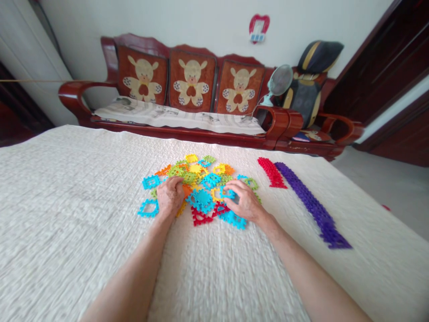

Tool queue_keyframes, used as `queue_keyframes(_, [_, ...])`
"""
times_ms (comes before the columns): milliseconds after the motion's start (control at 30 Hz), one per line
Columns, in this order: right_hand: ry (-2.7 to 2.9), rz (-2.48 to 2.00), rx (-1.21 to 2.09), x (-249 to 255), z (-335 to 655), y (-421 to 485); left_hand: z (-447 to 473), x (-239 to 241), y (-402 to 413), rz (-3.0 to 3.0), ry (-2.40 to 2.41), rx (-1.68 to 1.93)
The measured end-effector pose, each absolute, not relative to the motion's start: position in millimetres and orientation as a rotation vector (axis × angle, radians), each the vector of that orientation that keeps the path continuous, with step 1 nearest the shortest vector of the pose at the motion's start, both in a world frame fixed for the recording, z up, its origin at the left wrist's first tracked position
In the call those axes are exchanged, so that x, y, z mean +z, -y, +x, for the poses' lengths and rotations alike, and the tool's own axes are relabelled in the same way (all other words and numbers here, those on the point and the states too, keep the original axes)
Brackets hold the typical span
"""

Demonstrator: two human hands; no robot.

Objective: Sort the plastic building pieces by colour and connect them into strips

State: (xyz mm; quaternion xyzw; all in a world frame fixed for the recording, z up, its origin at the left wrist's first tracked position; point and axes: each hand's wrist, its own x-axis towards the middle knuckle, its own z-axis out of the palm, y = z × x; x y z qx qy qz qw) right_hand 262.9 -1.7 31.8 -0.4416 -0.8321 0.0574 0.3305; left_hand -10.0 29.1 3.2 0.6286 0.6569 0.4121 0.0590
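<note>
Many plastic interlocking tiles with notched edges lie heaped in blue, green, yellow, orange and red. At the left side of the heap is my left hand (170, 196), its fingers curled down over the pieces; what is under the fingertips is hidden. A blue square frame tile (149, 208) lies just left of it. My right hand (246, 201) reaches in from the right, thumb and fingers curved around a blue tile (228, 193). Close below the hands are red triangular tiles (201, 217) and a solid blue tile (203, 200).
To the right, a row of red tiles (272, 172) lies beside a long overlapping row of purple tiles (311, 201). A pale quilted cloth (83, 214) covers the table. Behind stand a wooden sofa (187, 129) with bear cushions, a fan (280, 80) and a chair with a massage pad (304, 96).
</note>
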Motion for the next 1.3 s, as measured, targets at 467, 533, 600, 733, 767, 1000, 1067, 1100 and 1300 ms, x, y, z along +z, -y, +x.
queue_keyframes(467, [2.491,-0.998,0.272,46,237,25,-11,1,-30,1.93,-1.993,1.244])
queue_keyframes(533, [2.4,-0.998,0.291,46,238,23,-11,1,-30,1.934,-1.991,1.242])
queue_keyframes(600, [2.311,-1.032,0.297,46,243,19,-11,1,-30,1.938,-1.993,1.245])
queue_keyframes(733, [2.189,-1.172,0.251,42,260,7,-12,0,-31,1.952,-1.986,1.268])
queue_keyframes(767, [2.16,-1.2,0.235,41,263,5,-12,-1,-31,1.958,-1.977,1.276])
queue_keyframes(1000, [1.978,-1.206,0.214,36,267,-1,-15,-8,-33,1.957,-1.978,1.287])
queue_keyframes(1067, [1.969,-1.196,0.204,32,269,-3,-16,-7,-33,1.958,-1.978,1.277])
queue_keyframes(1100, [1.988,-1.192,0.184,30,271,-4,-16,-7,-33,1.957,-1.981,1.272])
queue_keyframes(1300, [2.077,-1.182,0.085,26,278,-9,-16,-5,-32,1.968,-1.985,1.263])
